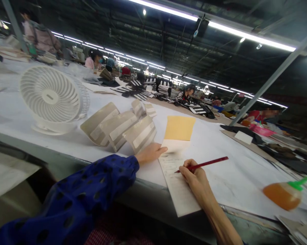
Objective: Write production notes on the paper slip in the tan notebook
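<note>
The pad [174, 182] is laid flat on the desk [227, 180], between the two hands, with its long axis directed from about twelve o'clock, where the yellow flap [179, 128] is found, to between five and six o'clock, near the front edge. By the right hand [195, 173] the pencil [209, 162] is pinched between thumb and fingers; its tip is directed to between eight and nine o'clock, and its other end to between two and three. Thus the pencil is set across the pad, not along it. The tip is placed at the written lines, but whether the paper is touched cannot be told with certainty. The left hand [150, 152] is placed at ten o'clock from the right one, at the pad's left edge, with one digit laid over the page; whether the edge is pinched cannot be told, because the other fingers are hidden. To the pencil tip, the right hand is the nearer. Curved pieces [140, 135] are stood just beside the left hand, toward eleven o'clock.
</note>
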Action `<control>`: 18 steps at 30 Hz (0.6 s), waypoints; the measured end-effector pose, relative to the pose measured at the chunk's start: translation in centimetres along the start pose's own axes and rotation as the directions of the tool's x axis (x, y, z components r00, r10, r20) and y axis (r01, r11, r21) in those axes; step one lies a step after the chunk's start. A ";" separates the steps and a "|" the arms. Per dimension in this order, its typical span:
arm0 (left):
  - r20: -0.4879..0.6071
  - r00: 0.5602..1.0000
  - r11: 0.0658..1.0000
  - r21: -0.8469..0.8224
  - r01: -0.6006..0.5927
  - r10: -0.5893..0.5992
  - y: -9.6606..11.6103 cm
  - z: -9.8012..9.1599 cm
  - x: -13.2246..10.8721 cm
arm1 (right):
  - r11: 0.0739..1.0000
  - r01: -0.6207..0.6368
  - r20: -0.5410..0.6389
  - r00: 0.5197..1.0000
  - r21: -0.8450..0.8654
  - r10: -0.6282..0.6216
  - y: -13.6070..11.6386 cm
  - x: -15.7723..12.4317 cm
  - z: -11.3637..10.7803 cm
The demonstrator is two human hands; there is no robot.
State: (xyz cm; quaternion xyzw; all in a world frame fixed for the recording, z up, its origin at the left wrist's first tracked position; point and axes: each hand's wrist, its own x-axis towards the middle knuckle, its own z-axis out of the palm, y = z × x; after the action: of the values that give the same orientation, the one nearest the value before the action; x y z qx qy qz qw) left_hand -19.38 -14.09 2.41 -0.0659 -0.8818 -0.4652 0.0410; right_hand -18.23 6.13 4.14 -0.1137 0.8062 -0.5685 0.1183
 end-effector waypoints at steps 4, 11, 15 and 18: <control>0.007 1.000 1.000 0.007 0.013 -0.013 0.0 0.0 0.0 | 0.990 0.008 -0.015 1.000 -0.143 -0.010 0.6 0.0 0.2; 0.019 1.000 1.000 0.011 0.024 -0.025 -0.1 0.1 0.0 | 0.972 0.032 -0.040 0.998 -0.231 -0.042 0.7 -0.3 0.4; 0.021 1.000 1.000 0.020 0.018 -0.018 -0.1 0.1 0.0 | 0.959 0.039 -0.040 0.998 -0.282 -0.053 0.8 -0.4 0.3; 0.021 1.000 1.000 0.016 0.014 -0.015 -0.1 0.0 0.0 | 0.952 0.052 -0.025 0.998 -0.302 -0.063 0.8 -0.3 0.3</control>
State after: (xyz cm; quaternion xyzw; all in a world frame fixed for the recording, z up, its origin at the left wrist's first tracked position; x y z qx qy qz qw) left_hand -19.40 -14.16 2.34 -0.0642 -0.8863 -0.4577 0.0287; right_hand -17.88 6.28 3.28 -0.1438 0.8817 -0.4440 0.0691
